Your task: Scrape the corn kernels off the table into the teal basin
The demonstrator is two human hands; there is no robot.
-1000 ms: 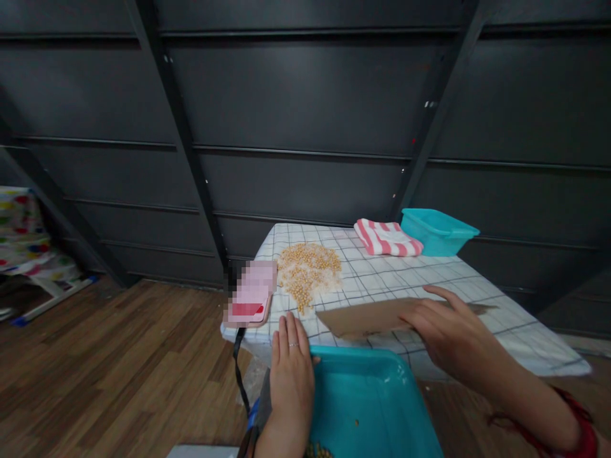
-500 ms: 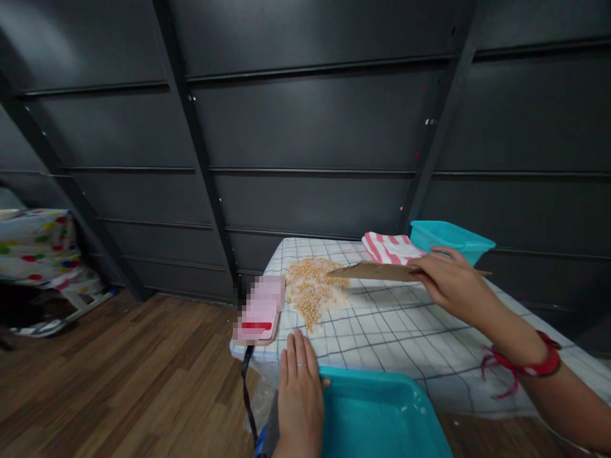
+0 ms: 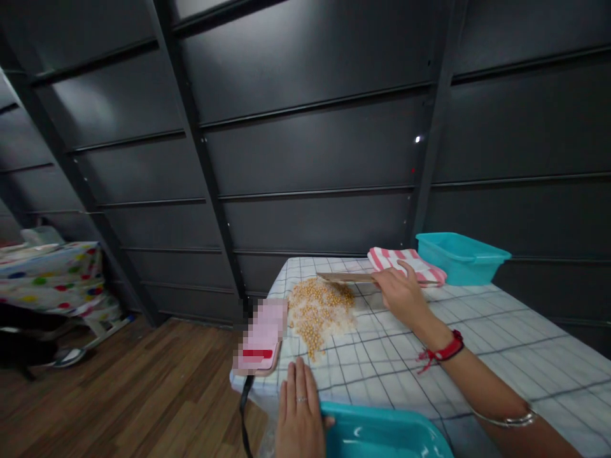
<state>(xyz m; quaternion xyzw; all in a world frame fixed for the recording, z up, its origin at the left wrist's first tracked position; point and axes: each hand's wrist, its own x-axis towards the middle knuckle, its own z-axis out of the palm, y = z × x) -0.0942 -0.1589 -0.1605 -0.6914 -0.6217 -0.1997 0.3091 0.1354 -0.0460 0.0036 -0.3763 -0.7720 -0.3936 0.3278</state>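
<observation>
My right hand (image 3: pixel 398 292) grips a flat piece of brown cardboard (image 3: pixel 351 277), held nearly level over the far side of a spread heap of yellow kernels mixed with white grains (image 3: pixel 312 312). Part of the heap's back edge is hidden by the cardboard. At the near table edge my left hand (image 3: pixel 300 413) lies with fingers stretched out and close together, its thumb at the rim of a teal tub (image 3: pixel 382 416). That tub is cut off by the bottom of the view.
A pink phone-like object (image 3: pixel 261 334), partly pixelated, lies at the table's left edge with a black strap (image 3: pixel 244 407). Behind are a striped pink-white cloth (image 3: pixel 386 257) and a second teal tub (image 3: pixel 470 270). A checked cloth (image 3: pixel 506 337) covers the table; a dark panelled wall (image 3: pixel 310 152) stands behind.
My right hand and the cardboard have moved left, so the cardboard is over the heap's back part. The view has tilted up slightly. My left hand stays beside the tub.
</observation>
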